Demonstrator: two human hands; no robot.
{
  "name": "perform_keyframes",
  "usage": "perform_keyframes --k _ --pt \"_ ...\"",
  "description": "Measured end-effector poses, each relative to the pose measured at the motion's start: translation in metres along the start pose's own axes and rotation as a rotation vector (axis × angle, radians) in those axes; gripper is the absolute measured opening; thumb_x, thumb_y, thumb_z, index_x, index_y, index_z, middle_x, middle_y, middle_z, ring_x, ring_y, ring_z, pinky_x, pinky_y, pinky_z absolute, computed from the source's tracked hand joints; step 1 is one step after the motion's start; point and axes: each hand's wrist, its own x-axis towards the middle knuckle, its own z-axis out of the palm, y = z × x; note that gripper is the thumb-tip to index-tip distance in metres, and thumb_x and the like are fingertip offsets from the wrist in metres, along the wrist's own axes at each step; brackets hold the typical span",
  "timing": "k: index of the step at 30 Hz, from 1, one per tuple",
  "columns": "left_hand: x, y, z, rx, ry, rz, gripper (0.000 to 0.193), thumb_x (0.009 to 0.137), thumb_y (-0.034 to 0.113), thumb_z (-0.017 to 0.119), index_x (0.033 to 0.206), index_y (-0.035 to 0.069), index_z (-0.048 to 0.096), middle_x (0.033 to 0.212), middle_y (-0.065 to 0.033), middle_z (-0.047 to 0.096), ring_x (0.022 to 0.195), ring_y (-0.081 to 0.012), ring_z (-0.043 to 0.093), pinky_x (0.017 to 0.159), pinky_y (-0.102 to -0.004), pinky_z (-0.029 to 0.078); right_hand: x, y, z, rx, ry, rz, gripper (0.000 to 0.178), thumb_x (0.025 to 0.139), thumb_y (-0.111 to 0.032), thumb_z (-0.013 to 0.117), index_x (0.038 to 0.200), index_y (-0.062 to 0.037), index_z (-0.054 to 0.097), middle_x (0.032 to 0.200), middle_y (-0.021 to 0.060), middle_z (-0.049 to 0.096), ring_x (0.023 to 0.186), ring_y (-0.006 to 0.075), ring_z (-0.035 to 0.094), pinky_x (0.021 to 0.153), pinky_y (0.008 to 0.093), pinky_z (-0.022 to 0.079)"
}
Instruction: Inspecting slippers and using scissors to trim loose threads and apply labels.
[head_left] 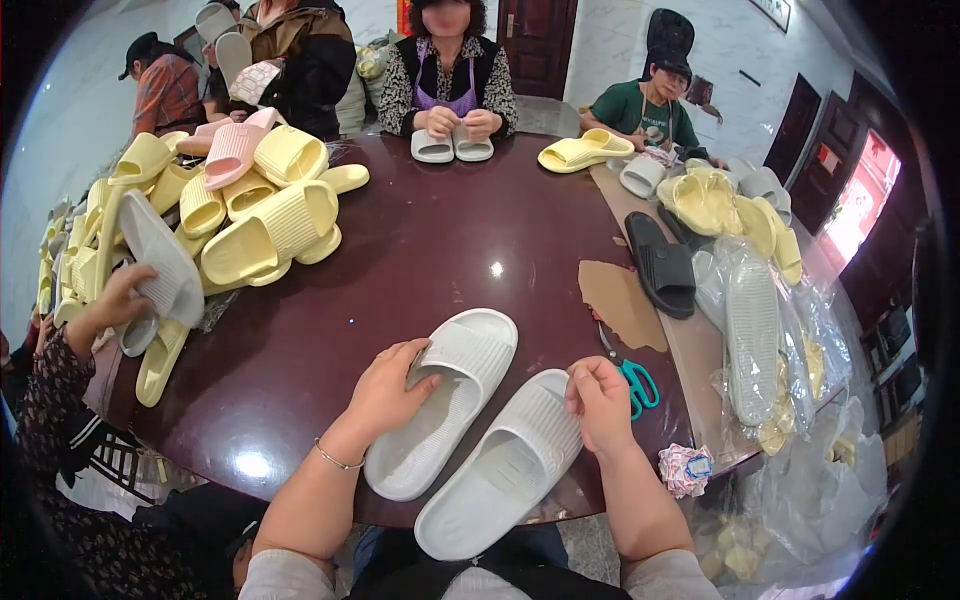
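Two pale grey slide slippers lie side by side at the near edge of the dark red table, toes pointing away from me. My left hand (392, 388) grips the left slipper (470, 350) at its ribbed strap, the thumb at the opening. My right hand (600, 402) is closed in a pinch beside the strap of the right slipper (510, 470). Whatever its fingertips hold, if anything, is hidden. Just past that hand lie scissors (640, 388) with teal handles. A bundle of pink and white printed stickers or labels (685, 470) sits near the table edge, right of my forearm.
Yellow slippers (270, 235) and a pink slipper (235, 152) heap at the left, where a neighbour's hand (125, 295) holds a grey one. Brown cardboard (620, 300), a black slipper (660, 265) and plastic-wrapped slippers (752, 330) lie right. Other people sit across the table (430, 240).
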Motion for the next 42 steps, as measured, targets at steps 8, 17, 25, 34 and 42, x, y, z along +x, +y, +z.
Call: perform_keyframes --k 8,17,25,34,42 --pt "-0.002 0.007 0.000 -0.015 -0.007 -0.007 0.047 0.079 0.017 0.067 0.122 0.003 0.052 0.117 -0.0174 0.056 0.109 -0.0321 0.054 0.089 -0.0379 0.045 0.004 -0.012 -0.001 -0.002 0.050 0.031 0.008 0.093 -0.010 0.051 0.096 -0.0041 0.056 0.066 0.0009 0.054 0.052 0.0075 0.046 0.048 0.0207 0.037" --pt "-0.004 0.026 0.000 0.074 0.061 0.121 0.051 0.076 0.017 0.070 0.122 0.003 0.052 0.112 -0.0180 0.058 0.102 -0.0319 0.057 0.083 -0.0380 0.047 -0.001 -0.036 0.001 -0.600 -0.010 -0.406 0.018 0.088 -0.018 0.057 0.101 -0.0050 0.057 0.072 0.0077 0.061 0.058 0.0195 0.059 0.054 0.0300 0.046" --pt "0.003 0.034 0.033 -0.030 -0.198 0.400 0.064 0.073 0.025 0.073 0.127 0.003 0.046 0.102 -0.0187 0.060 0.092 -0.0330 0.059 0.080 -0.0399 0.046 0.042 -0.014 0.007 -1.460 -0.451 -0.261 0.027 0.082 -0.019 0.061 0.103 -0.0028 0.058 0.075 0.0163 0.064 0.067 0.0321 0.063 0.059 0.0394 0.049" --pt "-0.004 0.043 0.027 0.139 -0.161 0.499 0.064 0.072 0.032 0.074 0.123 0.002 0.049 0.094 -0.0190 0.060 0.087 -0.0341 0.059 0.075 -0.0410 0.046 0.033 -0.011 0.015 -0.752 -0.377 -0.055 0.028 0.083 -0.015 0.062 0.108 -0.0026 0.056 0.082 0.0124 0.066 0.070 0.0230 0.065 0.064 0.0340 0.050" --pt "-0.004 0.052 0.019 0.166 -0.063 0.524 0.045 0.071 0.030 0.075 0.104 0.003 0.059 0.081 -0.0114 0.061 0.072 -0.0288 0.061 0.062 -0.0371 0.048 0.041 -0.004 0.007 -0.671 -0.192 -0.170 0.026 0.083 -0.010 0.064 0.107 -0.0012 0.058 0.086 0.0076 0.064 0.068 0.0097 0.059 0.063 0.0255 0.048"
